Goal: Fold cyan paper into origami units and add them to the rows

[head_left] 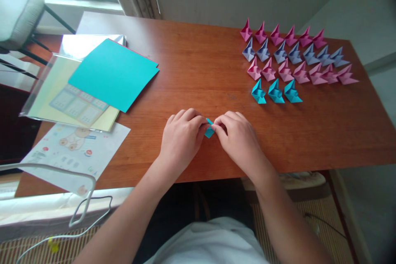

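Observation:
A small folded piece of turquoise paper (pixel 209 132) is held between both hands, just above the front part of the wooden table. My left hand (pixel 183 134) pinches its left side between thumb and fingers. From the other side my right hand (pixel 236 137) pinches its right edge, with the fingertips of both hands close together. Fingers cover much of the paper, so its full shape is hidden. Three finished-looking turquoise origami figures (pixel 276 92) stand in a short row to the right, beyond my right hand.
Behind them are rows of pink origami figures (pixel 292 70), lilac ones (pixel 293 53) and magenta ones (pixel 291 35). At left, turquoise sheets (pixel 114 74) lie on a clear plastic packet (pixel 40 90), near a bear-printed sheet (pixel 105 148). A white cable (pixel 77 235) hangs by the table's front left.

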The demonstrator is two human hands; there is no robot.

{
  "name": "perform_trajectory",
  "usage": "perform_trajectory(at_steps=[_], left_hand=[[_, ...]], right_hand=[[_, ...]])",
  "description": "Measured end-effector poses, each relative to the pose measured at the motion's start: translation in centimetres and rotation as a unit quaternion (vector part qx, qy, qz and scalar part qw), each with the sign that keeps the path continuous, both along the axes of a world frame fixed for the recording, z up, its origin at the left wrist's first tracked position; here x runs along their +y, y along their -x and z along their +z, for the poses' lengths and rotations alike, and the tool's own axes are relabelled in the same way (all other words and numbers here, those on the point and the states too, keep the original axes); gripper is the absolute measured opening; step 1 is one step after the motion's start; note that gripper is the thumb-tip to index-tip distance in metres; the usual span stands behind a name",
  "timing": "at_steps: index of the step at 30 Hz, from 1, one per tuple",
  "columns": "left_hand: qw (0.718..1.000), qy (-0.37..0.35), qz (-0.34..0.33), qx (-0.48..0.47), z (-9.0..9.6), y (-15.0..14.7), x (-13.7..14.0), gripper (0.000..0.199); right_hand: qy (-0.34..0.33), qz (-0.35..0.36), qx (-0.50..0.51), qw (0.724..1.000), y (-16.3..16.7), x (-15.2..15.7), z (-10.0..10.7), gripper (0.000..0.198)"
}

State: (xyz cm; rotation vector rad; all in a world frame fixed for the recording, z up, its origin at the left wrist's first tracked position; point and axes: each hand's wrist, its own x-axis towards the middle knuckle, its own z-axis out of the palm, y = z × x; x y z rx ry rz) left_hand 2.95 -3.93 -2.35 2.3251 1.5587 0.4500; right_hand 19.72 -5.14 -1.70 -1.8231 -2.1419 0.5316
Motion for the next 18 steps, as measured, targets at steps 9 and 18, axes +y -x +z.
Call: perform_trajectory(at_steps=[9, 18], left_hand=[[0.997, -0.026, 0.022, -0.063, -0.6, 0.6, -0.3, 0.016], [0.994, -0.020, 0.000, -0.104, -0.9, 2.4, -0.5, 0.011]], right_hand=[[0.006, -0.017, 0.008, 1.000, 0.3, -0.3, 0.1, 0.009], [-0.021, -0.028, 0.070, 0.997, 0.5, -0.9, -0.6, 0.012]])
